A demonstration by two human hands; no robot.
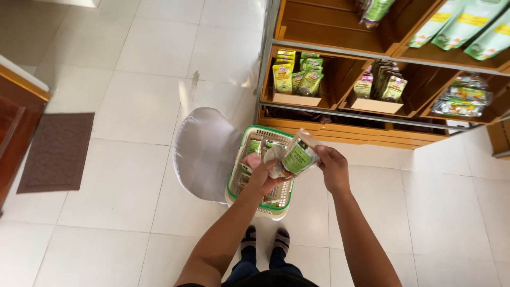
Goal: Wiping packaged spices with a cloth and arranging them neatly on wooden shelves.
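Both my hands hold one clear packet with a green label (297,158) above a green and white plastic basket (236,175). My left hand (263,178) grips the packet's lower left end, together with what looks like a pale cloth. My right hand (332,167) holds its right edge. The basket stands on a grey chair seat (204,151) and contains more packets and a pink item.
A wooden shelf unit (345,130) stands ahead with green pouches (295,77) and darker packets (382,82) in compartments. A brown doormat (56,151) lies at the left by a wooden counter (16,111). White floor tiles surround my feet (265,242).
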